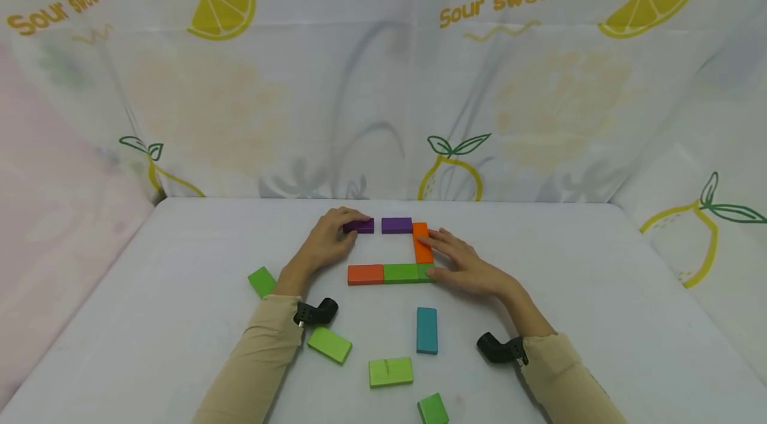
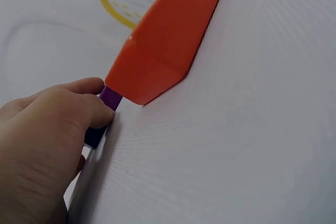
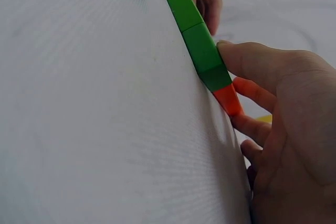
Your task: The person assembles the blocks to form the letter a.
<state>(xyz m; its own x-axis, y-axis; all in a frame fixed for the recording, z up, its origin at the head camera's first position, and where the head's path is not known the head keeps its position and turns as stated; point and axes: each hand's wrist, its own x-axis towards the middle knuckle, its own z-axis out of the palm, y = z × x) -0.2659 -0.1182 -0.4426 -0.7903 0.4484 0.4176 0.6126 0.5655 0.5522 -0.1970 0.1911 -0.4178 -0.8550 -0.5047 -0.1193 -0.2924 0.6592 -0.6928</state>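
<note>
At the back of the white table, my left hand (image 1: 326, 237) pinches a dark purple block (image 1: 367, 226) between thumb and fingers. A small gap separates it from a second purple block (image 1: 397, 225). That one meets the top of an upright-running orange block (image 1: 423, 247). Below lies a row: a red-orange block (image 1: 365, 275), a green block (image 1: 400, 273) and another green piece (image 1: 424, 272) at its right end. My right hand (image 1: 470, 267) has its fingers extended against the orange block, its thumb touching the end green piece. In the right wrist view the thumb (image 3: 247, 61) rests by the green block (image 3: 205, 51).
Nearer me lie a teal block (image 1: 427, 331), a lime block (image 1: 391, 372), another lime block (image 1: 329, 345) beside my left forearm, and a green block (image 1: 433, 409) at the bottom edge. One more green block (image 1: 262, 282) is partly behind the left wrist.
</note>
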